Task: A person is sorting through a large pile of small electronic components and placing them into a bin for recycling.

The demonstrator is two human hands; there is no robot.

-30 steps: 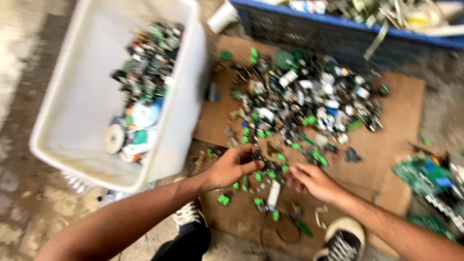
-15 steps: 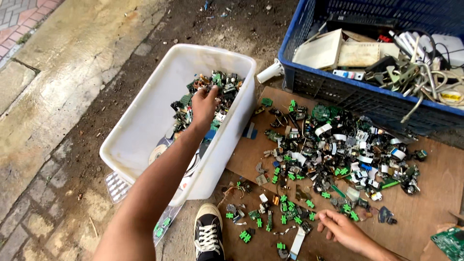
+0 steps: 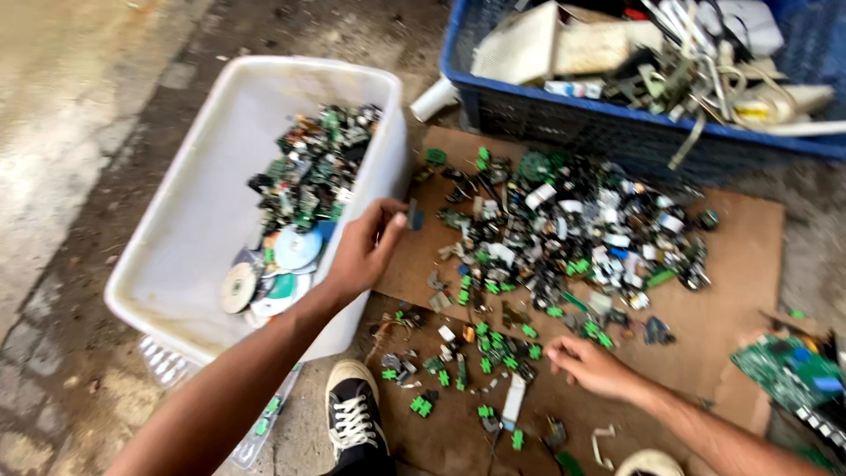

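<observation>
Loosely curled, the left hand point(image 3: 363, 251) hangs over the near rim of the white tub point(image 3: 189, 229), its grip half open; whether anything small sits between the fingers cannot be told. Flat and open, the right hand point(image 3: 589, 366) rests on the cardboard sheet point(image 3: 736, 264) with its fingertips among the scattered parts and nothing clearly in its grip.

One heap of small electronic parts point(image 3: 573, 234) covers the middle of the cardboard, just beyond the right hand and to the right of the left; the green connectors point(image 3: 493, 348) lie nearest, between the two hands, too many and too small to count. Inside the tub lies one pile of circuit scraps point(image 3: 313, 167) and about three discs point(image 3: 282, 264), just left of the left hand. One blue crate point(image 3: 529, 110) of pale casings and cables stands behind the cardboard, cut off at the top edge. A green circuit board point(image 3: 789, 370) lies at the right edge. Two shoes point(image 3: 357, 423) show below, one mostly cut off.
</observation>
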